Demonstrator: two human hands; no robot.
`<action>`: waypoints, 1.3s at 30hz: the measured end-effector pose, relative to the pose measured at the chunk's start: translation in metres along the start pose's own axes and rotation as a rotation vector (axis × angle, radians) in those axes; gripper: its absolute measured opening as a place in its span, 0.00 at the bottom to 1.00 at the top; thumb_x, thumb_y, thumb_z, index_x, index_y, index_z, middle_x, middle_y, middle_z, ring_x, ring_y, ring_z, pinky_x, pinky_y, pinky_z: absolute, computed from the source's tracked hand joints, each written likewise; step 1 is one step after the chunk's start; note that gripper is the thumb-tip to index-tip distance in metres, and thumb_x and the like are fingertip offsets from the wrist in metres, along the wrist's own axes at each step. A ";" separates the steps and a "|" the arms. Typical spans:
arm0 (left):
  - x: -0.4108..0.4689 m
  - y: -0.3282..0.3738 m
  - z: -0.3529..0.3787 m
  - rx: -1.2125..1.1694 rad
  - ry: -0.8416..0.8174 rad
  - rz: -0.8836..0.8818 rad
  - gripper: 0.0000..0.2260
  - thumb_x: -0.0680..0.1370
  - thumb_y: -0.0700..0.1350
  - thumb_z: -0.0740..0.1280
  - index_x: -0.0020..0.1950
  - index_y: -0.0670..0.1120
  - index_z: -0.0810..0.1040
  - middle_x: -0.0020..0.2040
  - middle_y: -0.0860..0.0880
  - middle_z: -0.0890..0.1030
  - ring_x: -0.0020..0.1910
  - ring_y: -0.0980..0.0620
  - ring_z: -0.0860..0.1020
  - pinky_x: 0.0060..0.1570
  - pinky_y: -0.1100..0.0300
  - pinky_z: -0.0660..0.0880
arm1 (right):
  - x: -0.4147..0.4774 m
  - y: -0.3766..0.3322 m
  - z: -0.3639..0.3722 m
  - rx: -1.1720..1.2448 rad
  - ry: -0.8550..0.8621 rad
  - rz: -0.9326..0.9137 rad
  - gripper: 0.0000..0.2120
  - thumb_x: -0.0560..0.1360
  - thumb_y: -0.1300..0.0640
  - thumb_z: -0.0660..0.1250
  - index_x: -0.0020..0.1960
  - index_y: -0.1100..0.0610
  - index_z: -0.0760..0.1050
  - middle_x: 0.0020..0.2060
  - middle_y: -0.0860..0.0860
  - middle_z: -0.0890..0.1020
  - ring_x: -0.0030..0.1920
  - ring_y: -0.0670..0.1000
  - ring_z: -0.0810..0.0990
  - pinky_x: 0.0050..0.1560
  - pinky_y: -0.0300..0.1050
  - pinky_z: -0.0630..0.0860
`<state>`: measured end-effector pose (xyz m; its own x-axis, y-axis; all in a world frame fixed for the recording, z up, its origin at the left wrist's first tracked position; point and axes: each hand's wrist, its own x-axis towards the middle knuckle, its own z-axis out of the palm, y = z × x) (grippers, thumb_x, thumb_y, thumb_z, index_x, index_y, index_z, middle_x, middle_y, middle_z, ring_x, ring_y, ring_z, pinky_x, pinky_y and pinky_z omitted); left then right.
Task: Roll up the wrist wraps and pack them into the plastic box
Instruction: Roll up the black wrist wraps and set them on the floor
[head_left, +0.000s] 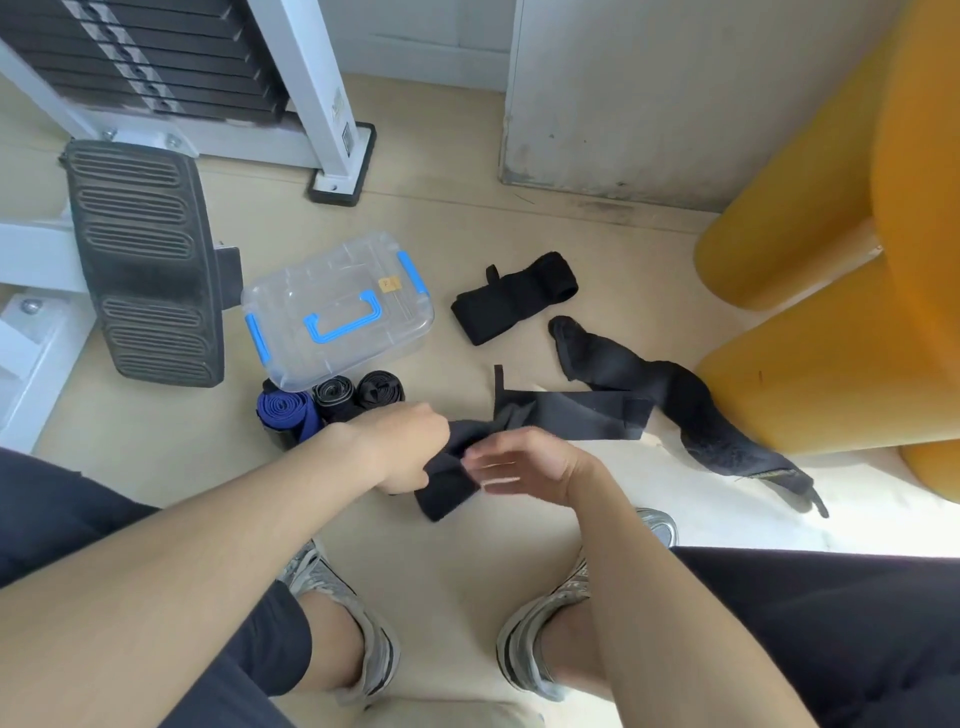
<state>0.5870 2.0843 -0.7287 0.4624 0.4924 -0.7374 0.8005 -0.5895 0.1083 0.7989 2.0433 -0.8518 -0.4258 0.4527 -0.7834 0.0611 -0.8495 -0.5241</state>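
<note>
One black wrap (447, 491) is in front of the person, low over the floor (441, 571) and ahead of the two shoes (358, 629). Its near end is bunched in the left grip (410, 452), whose fingers are clenched round the cloth. Its flat far end stretches away to the right along the floor.

The right grip (524, 467) is just beside the bunched part, with its fingers pointing toward the left one. They are blurred, so I cannot tell whether they pinch the wrap or only touch it.

Three finished rolls stand just beyond the left grip: a blue roll (283, 415) and two black rolls (358, 395), side by side and touching the near wall of the box (337, 312). It is clear plastic with blue latches and a blue handle, and its lid is on.

Right of the box lies a folded wrap (514, 296), and nearer the right edge a loose wrap (675, 410) trails along the floor, past the flat end of the held one.

A yellow stool (831, 312) fills the right side. A ribbed footplate (145, 260) and a white weight machine (311, 78) stand at the left, beyond the box.
</note>
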 end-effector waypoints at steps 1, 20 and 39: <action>0.002 0.001 0.001 0.036 0.037 0.006 0.12 0.80 0.39 0.70 0.40 0.46 0.70 0.46 0.42 0.77 0.49 0.37 0.82 0.46 0.48 0.79 | 0.002 0.003 -0.008 0.025 0.208 -0.006 0.11 0.77 0.50 0.72 0.53 0.56 0.87 0.55 0.54 0.90 0.55 0.53 0.89 0.62 0.52 0.82; 0.009 0.001 0.002 -0.336 -0.163 0.028 0.20 0.79 0.40 0.61 0.67 0.60 0.75 0.55 0.49 0.78 0.51 0.44 0.76 0.39 0.55 0.73 | -0.007 0.016 -0.095 1.123 0.905 -0.092 0.22 0.80 0.53 0.72 0.72 0.54 0.74 0.67 0.54 0.81 0.62 0.56 0.81 0.62 0.50 0.83; -0.031 0.003 -0.011 -0.307 0.066 -0.233 0.25 0.70 0.54 0.83 0.35 0.41 0.69 0.39 0.37 0.78 0.48 0.37 0.84 0.46 0.45 0.82 | 0.000 0.029 0.037 -0.794 0.728 -0.316 0.15 0.77 0.43 0.74 0.57 0.52 0.81 0.48 0.48 0.84 0.48 0.51 0.80 0.48 0.50 0.78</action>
<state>0.5796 2.0744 -0.6984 0.2699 0.6364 -0.7226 0.9593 -0.2427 0.1446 0.7676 2.0088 -0.8546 0.0893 0.8886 -0.4498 0.7128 -0.3725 -0.5943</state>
